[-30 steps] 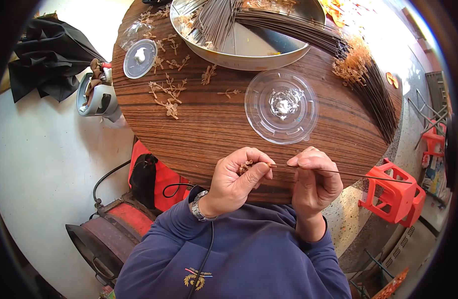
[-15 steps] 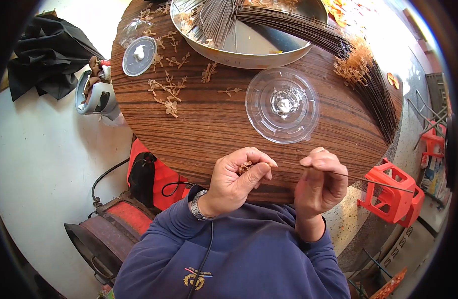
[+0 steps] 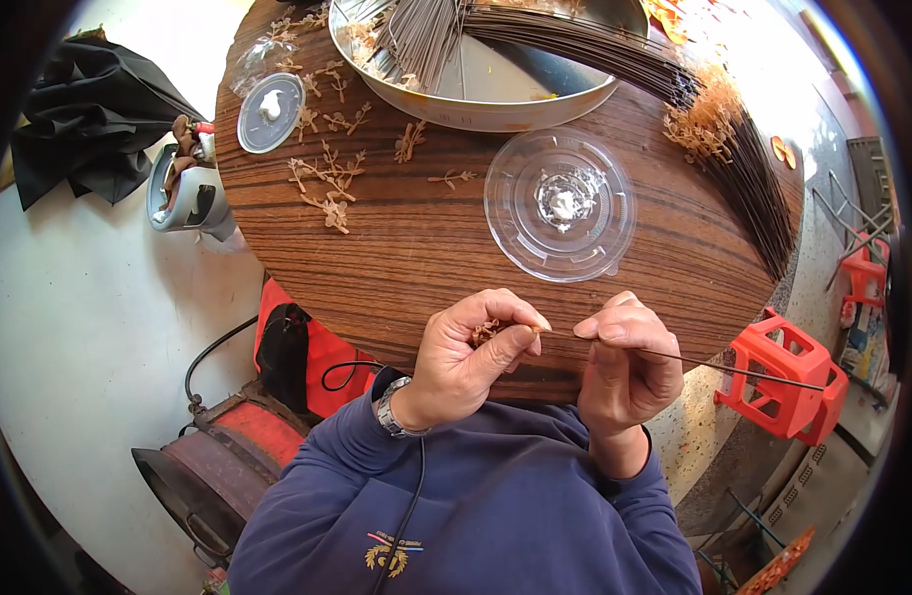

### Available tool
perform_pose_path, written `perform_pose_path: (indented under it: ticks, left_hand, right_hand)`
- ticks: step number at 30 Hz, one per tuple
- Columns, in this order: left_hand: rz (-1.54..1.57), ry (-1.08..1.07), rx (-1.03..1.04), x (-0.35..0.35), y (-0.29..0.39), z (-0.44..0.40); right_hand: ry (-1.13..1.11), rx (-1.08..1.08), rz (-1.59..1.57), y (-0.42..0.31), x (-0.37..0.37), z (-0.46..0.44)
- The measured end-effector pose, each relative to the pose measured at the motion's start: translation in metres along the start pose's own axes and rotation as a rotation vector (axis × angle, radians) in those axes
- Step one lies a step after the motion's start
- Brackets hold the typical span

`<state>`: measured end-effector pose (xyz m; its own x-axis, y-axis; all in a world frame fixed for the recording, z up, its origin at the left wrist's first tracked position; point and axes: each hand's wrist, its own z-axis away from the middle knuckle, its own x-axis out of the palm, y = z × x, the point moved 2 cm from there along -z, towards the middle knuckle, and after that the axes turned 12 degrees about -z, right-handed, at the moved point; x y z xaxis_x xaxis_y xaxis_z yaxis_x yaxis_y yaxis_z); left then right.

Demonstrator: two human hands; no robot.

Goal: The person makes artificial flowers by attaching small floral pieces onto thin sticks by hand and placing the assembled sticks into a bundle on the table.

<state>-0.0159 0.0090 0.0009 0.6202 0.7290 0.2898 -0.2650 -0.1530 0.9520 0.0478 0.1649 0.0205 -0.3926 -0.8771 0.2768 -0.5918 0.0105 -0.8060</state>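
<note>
My left hand is closed on a small brown plastic sprig, most of it hidden in the palm, its pale tip poking out between thumb and forefinger. Pinched in my right hand is a thin dark wire stem, its long end running out to the right. The wire's near end points at the sprig's tip, with a small gap apparent between the fingertips. Just beyond both hands lies a clear plastic lid with a dab of white paste at its centre.
Loose tan sprigs and a smaller lid with white paste lie on the wooden table. A round metal tray holds wire stems. Finished-looking stems lie bundled at right, above a red stool.
My right hand has moved slightly left, bringing the wire's end closer to the sprig's tip. My left hand stays nearly still. The view has shifted a little.
</note>
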Motion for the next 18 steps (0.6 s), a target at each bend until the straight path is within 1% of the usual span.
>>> perform_pose_path:
  ticks: [11, 14, 16, 18]
  left_hand:
    - [-0.008, 0.021, -0.039, 0.001, 0.003, 0.001]
    - [-0.046, 0.042, -0.022, 0.003, 0.006, 0.000]
    - [-0.151, 0.046, -0.008, 0.004, 0.011, -0.001]
    - [-0.170, 0.049, -0.008, 0.004, 0.009, 0.000]
  right_hand:
    - [-0.017, -0.014, 0.047, 0.000, 0.002, -0.003]
    - [-0.007, 0.037, 0.046, 0.000, 0.002, -0.002]
    - [-0.039, 0.078, 0.058, 0.000, 0.003, -0.002]
    - [-0.053, 0.062, 0.074, 0.000, 0.002, -0.002]
